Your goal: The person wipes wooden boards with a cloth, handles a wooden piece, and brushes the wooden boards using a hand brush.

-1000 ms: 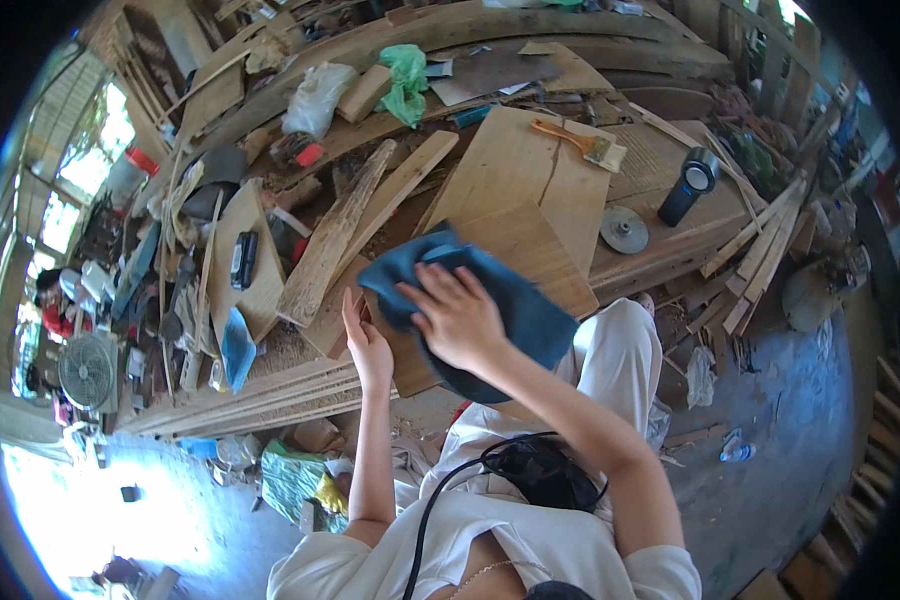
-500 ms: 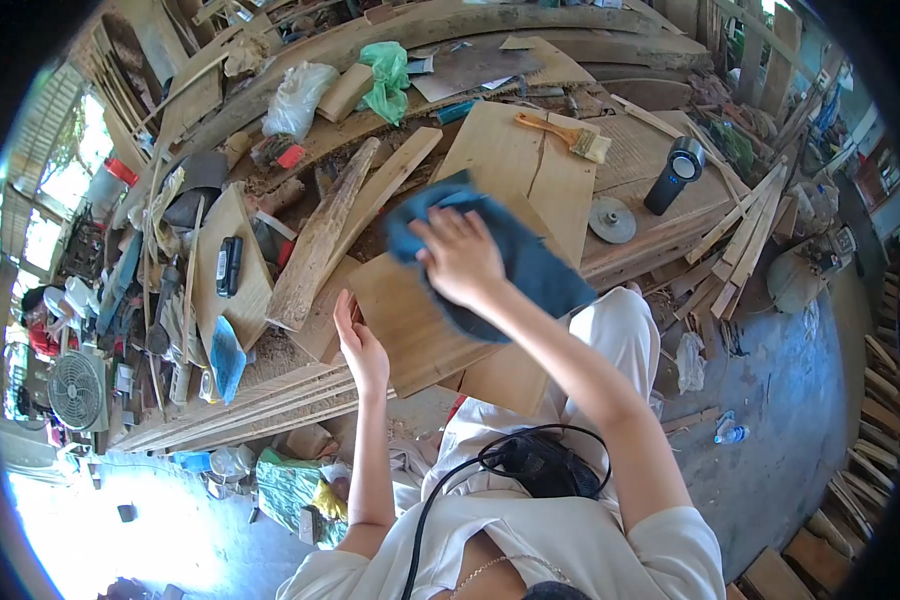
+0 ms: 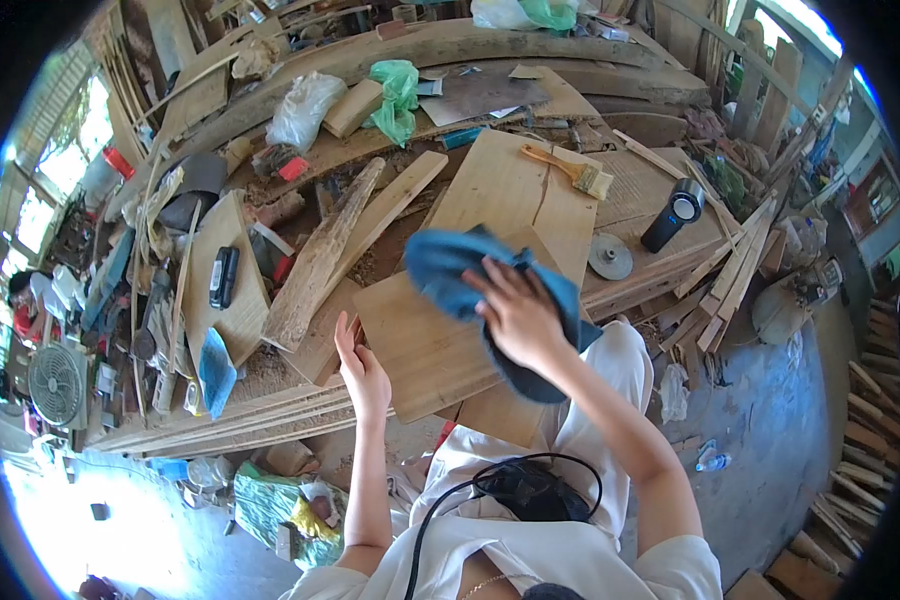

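Head camera: what has just been changed?

– The blue cloth (image 3: 445,275) has been slid across the wooden board (image 3: 420,350), toward the white-clad knee (image 3: 615,370), under the right hand (image 3: 523,320). The part of the board beside the left hand (image 3: 368,380) is left bare, so the rubbing seems to be directed at the knee side.

– And how is the grip held?

– On the right, the fingers are spread apart over the cloth; whether a fold is pinched beneath cannot be told. On the left, the hand is held open and upright, close beside the board's edge; whether the edge is touched cannot be told.

– Where is the board to be found?

– Partly over the near side of the desk (image 3: 210,428), in front of the lap. How it is supported is hidden.

– Are any containers seen?

– A white plastic bag (image 3: 305,112) and a green plastic bag (image 3: 398,100) are set on either side of a wood block (image 3: 353,108); their contents cannot be made out. On the floor, a clear bottle (image 3: 712,460) is seen lying tilted, and whether anything is held in it is unclear.
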